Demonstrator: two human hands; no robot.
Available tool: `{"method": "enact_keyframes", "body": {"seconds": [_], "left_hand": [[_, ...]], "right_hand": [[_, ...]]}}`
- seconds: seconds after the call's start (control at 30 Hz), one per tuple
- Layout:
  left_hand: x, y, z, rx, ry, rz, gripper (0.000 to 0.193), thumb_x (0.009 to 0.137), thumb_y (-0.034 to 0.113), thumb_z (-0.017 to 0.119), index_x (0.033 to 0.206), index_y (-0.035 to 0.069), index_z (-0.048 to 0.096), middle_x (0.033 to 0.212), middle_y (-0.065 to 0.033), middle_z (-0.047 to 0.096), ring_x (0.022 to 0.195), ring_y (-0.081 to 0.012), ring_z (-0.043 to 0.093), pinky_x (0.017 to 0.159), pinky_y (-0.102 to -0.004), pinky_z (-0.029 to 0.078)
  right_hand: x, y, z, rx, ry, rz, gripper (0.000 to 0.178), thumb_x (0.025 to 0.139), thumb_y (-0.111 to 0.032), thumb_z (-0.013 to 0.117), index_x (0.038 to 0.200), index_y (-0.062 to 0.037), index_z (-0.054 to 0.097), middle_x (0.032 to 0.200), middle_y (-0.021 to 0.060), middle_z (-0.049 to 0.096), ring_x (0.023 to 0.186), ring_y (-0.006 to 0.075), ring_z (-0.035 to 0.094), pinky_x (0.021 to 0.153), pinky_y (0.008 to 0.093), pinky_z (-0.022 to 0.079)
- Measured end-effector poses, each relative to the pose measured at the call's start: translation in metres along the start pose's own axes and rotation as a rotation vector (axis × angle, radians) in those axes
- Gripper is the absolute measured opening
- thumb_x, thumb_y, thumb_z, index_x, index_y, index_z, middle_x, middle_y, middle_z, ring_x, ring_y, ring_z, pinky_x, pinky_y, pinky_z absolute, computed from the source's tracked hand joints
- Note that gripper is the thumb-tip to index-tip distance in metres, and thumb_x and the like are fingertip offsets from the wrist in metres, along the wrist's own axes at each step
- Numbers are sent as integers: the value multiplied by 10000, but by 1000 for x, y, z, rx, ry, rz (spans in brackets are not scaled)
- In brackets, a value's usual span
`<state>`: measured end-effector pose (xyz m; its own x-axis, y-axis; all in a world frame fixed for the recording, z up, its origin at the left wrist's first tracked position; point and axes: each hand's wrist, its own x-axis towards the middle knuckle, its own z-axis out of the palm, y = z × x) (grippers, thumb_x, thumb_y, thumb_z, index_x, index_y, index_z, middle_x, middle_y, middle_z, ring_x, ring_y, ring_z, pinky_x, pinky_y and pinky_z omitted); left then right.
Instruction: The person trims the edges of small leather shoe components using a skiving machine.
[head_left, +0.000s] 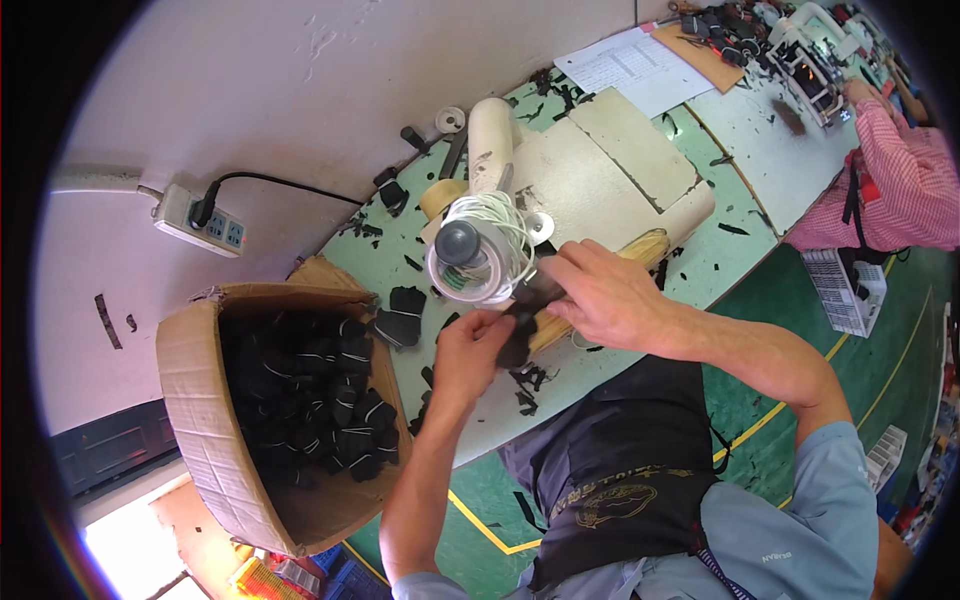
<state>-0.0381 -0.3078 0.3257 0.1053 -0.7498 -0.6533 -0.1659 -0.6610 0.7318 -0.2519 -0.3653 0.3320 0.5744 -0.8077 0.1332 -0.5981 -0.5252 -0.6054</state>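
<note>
My left hand (468, 352) pinches the near-left edge of a small black fabric piece (518, 338), which is blurred. My right hand (605, 295) closes on the same piece from the other side, its fingers bent over the upper end. Both hands are over the table beside a cream machine (555, 165) with a rounded arm. Just beyond them, a bundle of white cord (500, 225) hangs around a clear ring and a dark round knob (458, 242). A yellowish, worn padded strip (642, 247) runs along the machine's near side, partly behind my right hand.
A cardboard box (190, 390) full of black bundles tied with white cord stands at the left. Black scraps litter the green tabletop (465, 425). A power strip (198, 220) is on the wall. A co-worker in a pink sleeve (905, 170) sits at the far right.
</note>
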Motion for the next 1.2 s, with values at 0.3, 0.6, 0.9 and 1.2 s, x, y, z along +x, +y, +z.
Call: {"method": "enact_keyframes", "body": {"seconds": [0.3,0.6,0.9,1.2], "left_hand": [[-9,-9,-8,-58,-3,101,223,940,173,665,1089,8,689,795,-7,689,581,-41,552,488,-195,407],[9,-2,11,120,84,101,274,914,186,700,1109,-5,693,895,-65,732,663,-85,625,538,-255,497],[-4,-9,-2,68,101,102,244,895,149,701,1082,-8,704,875,-83,745,690,-102,655,612,-245,522],[6,3,17,359,229,317,203,886,154,730,986,-20,703,790,-53,715,629,-82,608,539,-265,477]], "right_hand": [[-3,20,-2,219,-108,114,110,831,-11,628,938,-40,632,914,145,632,856,347,637,743,428,509],[8,-1,7,109,0,4,119,826,-6,625,944,-22,617,895,146,626,871,354,621,775,437,500],[-9,10,-13,191,-150,135,176,827,-21,639,1000,-35,666,912,126,626,894,352,628,784,427,504],[6,-4,6,46,-65,37,240,808,-12,656,1044,-47,634,941,157,603,940,371,592,804,440,491]]}}
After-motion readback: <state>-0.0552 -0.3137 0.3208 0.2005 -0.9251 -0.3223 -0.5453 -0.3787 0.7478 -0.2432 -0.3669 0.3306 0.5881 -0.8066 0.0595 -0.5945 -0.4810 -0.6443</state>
